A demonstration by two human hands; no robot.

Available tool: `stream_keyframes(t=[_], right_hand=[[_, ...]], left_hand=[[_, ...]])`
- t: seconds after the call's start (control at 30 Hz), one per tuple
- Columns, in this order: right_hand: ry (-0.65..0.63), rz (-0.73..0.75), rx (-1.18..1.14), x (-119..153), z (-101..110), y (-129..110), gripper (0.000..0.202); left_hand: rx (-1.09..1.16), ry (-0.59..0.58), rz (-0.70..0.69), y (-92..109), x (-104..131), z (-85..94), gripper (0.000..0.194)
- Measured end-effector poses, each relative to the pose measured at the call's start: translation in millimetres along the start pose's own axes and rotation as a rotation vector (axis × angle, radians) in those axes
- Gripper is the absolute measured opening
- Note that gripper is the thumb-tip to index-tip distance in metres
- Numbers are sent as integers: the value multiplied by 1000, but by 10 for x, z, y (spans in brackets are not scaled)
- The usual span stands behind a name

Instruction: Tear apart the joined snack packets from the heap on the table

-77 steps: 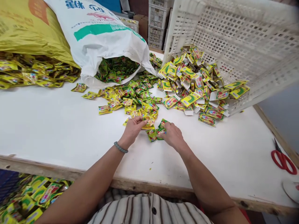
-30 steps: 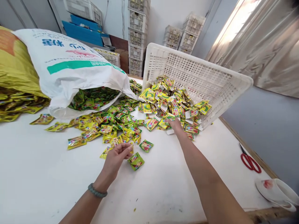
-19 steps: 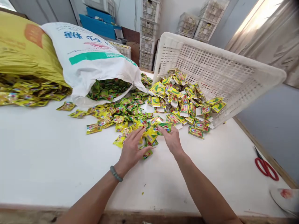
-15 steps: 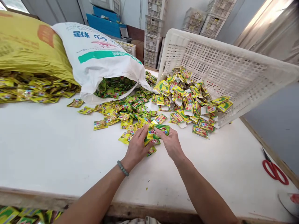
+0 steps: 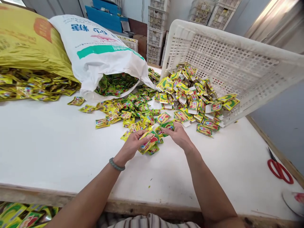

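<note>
My left hand [image 5: 131,145] is closed around a small yellow-green carton [image 5: 150,141] with a watermelon picture, thumb on its printed face. Close to the carton's upper end, my right hand [image 5: 179,135] pinches a green sachet [image 5: 168,127]. A yellow sachet beside it overlaps; whether that is also held I cannot tell. Loose yellow sachets [image 5: 112,115] and green sachets [image 5: 140,103] lie beyond my hands, some partly under them. Another carton [image 5: 163,118] lies flat just past my fingers.
A tipped white plastic crate [image 5: 228,63] spills many cartons [image 5: 190,91] at right. A white sack [image 5: 102,60] and a yellow sack [image 5: 30,41] spill sachets at left. Red-handled scissors [image 5: 279,169] lie near the table's right edge. More packages [image 5: 21,215] sit below the front edge.
My hands have moved apart. The left has shifted left and turned the carton into plain view; the right has carried the green sachet slightly right and up.
</note>
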State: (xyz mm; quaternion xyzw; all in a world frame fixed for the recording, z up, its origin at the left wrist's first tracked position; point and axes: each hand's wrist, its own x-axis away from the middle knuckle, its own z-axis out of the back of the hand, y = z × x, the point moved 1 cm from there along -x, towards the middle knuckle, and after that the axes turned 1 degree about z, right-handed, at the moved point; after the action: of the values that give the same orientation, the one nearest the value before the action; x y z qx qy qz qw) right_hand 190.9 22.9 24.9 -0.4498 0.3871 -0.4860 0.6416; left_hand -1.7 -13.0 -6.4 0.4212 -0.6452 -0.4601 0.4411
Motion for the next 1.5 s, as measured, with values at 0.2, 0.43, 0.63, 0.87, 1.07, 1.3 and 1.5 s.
stream_keyframes(t=[0.2,0.43,0.63,0.87,1.07,1.3,1.5], right_hand=[[16,-29,267,17,-46,-21,27],[-11,63,259,27,-266,57,25],[51,54,18,28,-185,58,27],[194,183,286,86,-253,-47,13],[95,239,372,142,-397,-9,27],[252,222,214,190,-478,22,22],[46,33,-295,204,-578,153,30]], left_hand=[[-227,7,-55,32,4,-24,32],[30,-11,61,-54,-2,4,38],[189,34,88,-31,5,-12,38],[243,23,74,-21,10,3,44],[297,66,79,-72,1,10,45],[368,177,15,-20,8,-32,59],[293,122,-108,-12,41,-14,52]])
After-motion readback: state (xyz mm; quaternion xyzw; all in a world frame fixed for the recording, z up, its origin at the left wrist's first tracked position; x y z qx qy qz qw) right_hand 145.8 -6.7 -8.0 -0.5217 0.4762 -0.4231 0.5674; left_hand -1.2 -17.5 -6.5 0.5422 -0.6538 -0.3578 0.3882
